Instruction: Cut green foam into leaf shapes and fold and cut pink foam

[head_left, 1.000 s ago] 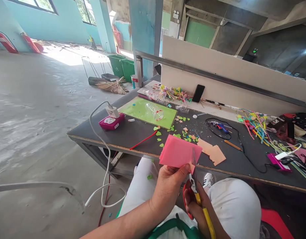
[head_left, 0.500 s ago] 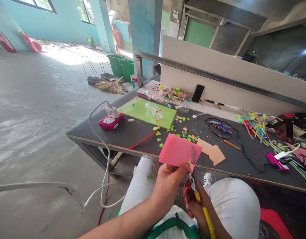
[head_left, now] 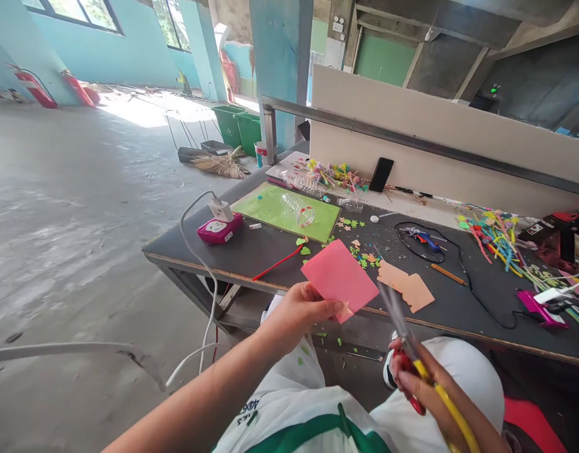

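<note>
Pinched between thumb and fingers, pink paper (head_left: 339,277) is in my left hand (head_left: 305,313), above the table's front edge. A small pale shape shows at its lower corner, by my thumb. My right hand (head_left: 425,377) grips scissors (head_left: 402,330) with red and yellow handles, to the right of the paper and apart from it. The blades are blurred and point up toward the table. Just beyond them lies a cut-out sheet of orange paper (head_left: 409,286). Green paper scraps (head_left: 364,261) and small orange pieces are scattered behind the pink paper.
On the dark table (head_left: 280,258) are a green board (head_left: 265,211) with a clear plastic bottle piece, a pink power socket (head_left: 219,228), a red stick (head_left: 277,262), a blue glue gun (head_left: 428,241), a phone (head_left: 381,174) and colourful fuzzy stems (head_left: 496,236). A white cable hangs at the left.
The scissors have come away from the pink paper and moved right and down with my right hand. My left hand has turned the paper so that a corner points up.
</note>
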Demonstrator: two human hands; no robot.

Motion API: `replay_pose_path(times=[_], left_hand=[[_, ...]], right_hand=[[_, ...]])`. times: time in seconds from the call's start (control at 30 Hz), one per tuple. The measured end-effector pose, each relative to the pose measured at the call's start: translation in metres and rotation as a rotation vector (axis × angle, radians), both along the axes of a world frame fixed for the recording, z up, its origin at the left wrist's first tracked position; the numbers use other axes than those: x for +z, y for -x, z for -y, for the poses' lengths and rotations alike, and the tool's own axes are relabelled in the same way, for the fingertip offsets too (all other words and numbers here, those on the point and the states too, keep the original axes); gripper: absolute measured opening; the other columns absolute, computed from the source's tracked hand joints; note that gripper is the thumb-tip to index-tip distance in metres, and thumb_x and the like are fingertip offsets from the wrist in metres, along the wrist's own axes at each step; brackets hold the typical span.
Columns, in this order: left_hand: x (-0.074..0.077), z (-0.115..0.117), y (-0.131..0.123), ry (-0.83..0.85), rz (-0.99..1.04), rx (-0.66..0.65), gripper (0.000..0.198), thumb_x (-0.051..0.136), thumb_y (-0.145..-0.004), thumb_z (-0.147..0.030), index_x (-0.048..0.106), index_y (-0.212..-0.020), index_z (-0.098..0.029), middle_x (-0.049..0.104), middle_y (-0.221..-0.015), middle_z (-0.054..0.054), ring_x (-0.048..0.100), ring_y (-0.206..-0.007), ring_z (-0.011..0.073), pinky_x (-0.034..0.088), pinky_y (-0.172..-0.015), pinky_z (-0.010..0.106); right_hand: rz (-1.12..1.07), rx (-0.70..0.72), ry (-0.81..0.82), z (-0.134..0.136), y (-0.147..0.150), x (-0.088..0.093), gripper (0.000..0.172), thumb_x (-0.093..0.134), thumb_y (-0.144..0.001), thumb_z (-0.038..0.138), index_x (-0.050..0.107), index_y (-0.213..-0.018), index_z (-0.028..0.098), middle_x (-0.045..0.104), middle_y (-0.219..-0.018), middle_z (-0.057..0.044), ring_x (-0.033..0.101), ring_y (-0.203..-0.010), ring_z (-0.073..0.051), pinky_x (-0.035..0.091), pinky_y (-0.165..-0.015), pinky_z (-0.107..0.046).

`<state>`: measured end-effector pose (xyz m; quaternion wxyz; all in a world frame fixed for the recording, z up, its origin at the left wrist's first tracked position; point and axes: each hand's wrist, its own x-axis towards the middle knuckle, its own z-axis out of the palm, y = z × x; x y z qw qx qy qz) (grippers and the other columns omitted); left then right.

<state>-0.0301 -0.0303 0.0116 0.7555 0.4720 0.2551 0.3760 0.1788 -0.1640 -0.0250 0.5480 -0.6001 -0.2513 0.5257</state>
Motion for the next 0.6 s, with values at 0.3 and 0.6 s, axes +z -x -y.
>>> replay_pose_path(times=[0.3, 0.6], left_hand=[[-0.011, 0.011, -0.024, -0.009, -0.119, -0.345, 0.024, 0.075, -0.069, -0.029, 0.076, -0.088, -0.015, 0.074, -0.087, 0.010, 0.067, -0.076, 0.0227, 0.052, -0.073, 0.032], [-0.018, 0.012, -0.035, -0.133, -0.242, -0.361, 0.021, 0.069, -0.076, -0.032, 0.074, -0.085, -0.013, 0.073, -0.081, 0.008, 0.066, -0.073, 0.0212, 0.050, -0.068, 0.029]], right_hand=[[-0.118, 0.077, -0.278, -0.023, 0.026, 0.023, 0.059, 0.083, -0.063, 0.043, 0.056, -0.113, 0.028, 0.071, -0.090, -0.002, 0.064, -0.063, -0.018, 0.052, -0.058, -0.031], [0.129, 0.023, -0.136, -0.027, 0.028, 0.010, 0.050, 0.079, -0.070, 0.030, 0.056, -0.114, 0.022, 0.073, -0.093, -0.005, 0.070, -0.076, -0.025, 0.056, -0.068, -0.037]])
